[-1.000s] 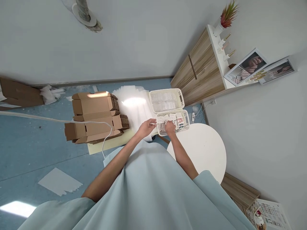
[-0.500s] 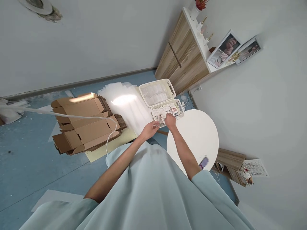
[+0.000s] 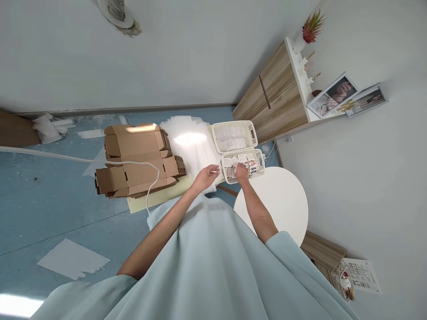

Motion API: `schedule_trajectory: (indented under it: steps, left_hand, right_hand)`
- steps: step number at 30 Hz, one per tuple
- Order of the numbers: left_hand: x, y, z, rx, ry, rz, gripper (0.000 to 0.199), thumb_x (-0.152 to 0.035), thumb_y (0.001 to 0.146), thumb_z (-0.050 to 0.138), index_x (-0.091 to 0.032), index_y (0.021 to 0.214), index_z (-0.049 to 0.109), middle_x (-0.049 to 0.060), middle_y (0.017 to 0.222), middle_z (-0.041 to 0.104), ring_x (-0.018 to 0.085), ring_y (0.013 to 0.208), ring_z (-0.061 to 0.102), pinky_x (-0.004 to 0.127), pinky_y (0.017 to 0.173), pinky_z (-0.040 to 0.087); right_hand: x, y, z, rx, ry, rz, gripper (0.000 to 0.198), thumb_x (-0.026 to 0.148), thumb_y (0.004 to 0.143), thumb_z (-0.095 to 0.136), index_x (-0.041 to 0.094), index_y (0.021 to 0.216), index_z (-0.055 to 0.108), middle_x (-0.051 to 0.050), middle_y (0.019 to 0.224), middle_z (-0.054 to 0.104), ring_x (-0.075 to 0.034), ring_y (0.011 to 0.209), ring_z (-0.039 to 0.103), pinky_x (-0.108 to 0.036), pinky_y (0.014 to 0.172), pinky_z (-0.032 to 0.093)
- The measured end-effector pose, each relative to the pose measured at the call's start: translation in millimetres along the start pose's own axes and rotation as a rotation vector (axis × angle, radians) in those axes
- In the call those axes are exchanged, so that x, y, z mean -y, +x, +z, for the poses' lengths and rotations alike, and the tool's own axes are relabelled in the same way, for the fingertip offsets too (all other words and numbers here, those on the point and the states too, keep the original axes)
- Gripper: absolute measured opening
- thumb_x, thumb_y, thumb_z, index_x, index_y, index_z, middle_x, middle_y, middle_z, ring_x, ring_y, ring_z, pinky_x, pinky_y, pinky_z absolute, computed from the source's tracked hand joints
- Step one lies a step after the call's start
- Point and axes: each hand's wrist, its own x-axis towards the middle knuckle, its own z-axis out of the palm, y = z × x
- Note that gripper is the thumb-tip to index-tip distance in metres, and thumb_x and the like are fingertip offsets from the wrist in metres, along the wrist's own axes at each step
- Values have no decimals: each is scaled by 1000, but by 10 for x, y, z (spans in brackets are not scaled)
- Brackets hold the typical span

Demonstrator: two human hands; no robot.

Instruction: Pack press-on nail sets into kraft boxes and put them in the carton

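Note:
My left hand hovers at the left of the front white basket, its fingers stretched and slightly apart with nothing visible in them. Inside that basket lie many small white printed packets, some with red and dark marks. My right hand reaches down among these packets with curled fingers; what the fingertips grip is hidden. Just behind stands a second white basket holding clear plastic pieces. A stack of white translucent foam sheets lies left of both baskets.
Flat brown cardboard boxes are stacked at the left, with a white cable crossing over them. A round white table stands at the right. Behind it is a wooden cabinet with picture frames on top.
The camera view has turned, shifting the baskets rightward. My left hand has moved away from the front basket and its fingers have spread. My right hand remains among the packets.

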Motion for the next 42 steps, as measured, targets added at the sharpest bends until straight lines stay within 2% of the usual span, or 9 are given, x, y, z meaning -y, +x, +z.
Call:
schedule_trajectory:
  steps: [6,11,16,21,25,29,33,37,42]
  left_hand:
    - [-35,90,44,-16,20,1,38,-40,91,69,-22,124,74,11,129,81,27,106,77,42,100,60]
    - [-32,146,135,33,55,12,39,-40,90,67,-22,125,75,10,129,80,27,105,77,42,100,60]
    - [-6,170,240,111,62,26,40,-41,87,67,-22,122,75,10,124,82,28,105,77,41,99,60]
    - [20,79,389,177,7,14,36,-43,82,73,-24,113,76,10,122,82,29,105,77,41,98,60]
    - [15,-41,470,171,-76,-14,41,-55,84,76,-24,111,75,12,127,80,30,110,77,42,99,59]
    - [-14,-121,556,209,-307,-148,59,-74,83,75,-21,109,73,15,125,78,30,113,76,38,92,60]
    - [17,-185,701,283,-439,-207,61,-77,72,83,-22,96,70,12,106,78,26,106,75,33,82,58]
    - [58,-190,821,218,-418,-195,55,-67,70,89,-21,92,68,8,97,75,22,95,71,31,74,56]
    - [-103,-39,907,122,-529,-173,40,-52,83,89,-21,89,64,6,98,72,22,105,74,36,94,62]
  right_hand:
    - [-79,10,-74,-21,12,-45,33,6,106,48,9,133,67,-22,125,77,-25,121,72,-30,101,49]
    - [-218,-143,-253,-121,87,7,31,19,113,43,14,129,70,-19,122,79,-24,115,73,-29,95,49]
    - [-402,-448,-396,-249,368,115,32,32,115,44,20,129,70,-11,116,81,-22,104,74,-26,87,49]
    - [-525,-739,-404,-384,805,192,36,40,104,52,19,125,72,-7,104,81,-21,96,73,-28,89,53]
    - [-507,-1063,-364,-425,1203,196,42,50,91,61,18,115,73,-5,96,80,-21,89,72,-32,88,57]
    - [-370,-1561,-321,-386,1508,127,46,57,84,73,19,110,75,-7,102,81,-23,92,74,-35,87,58]
    - [-207,-2033,-265,-364,1611,189,46,58,81,79,20,107,76,-6,99,81,-23,90,74,-35,84,59]
    - [-156,-2366,-196,-423,1640,274,41,55,81,79,20,102,75,-5,94,80,-21,85,72,-33,79,58]
    - [-250,-2682,-109,-534,1671,375,35,53,82,78,22,99,74,-4,94,79,-22,87,72,-33,78,58]
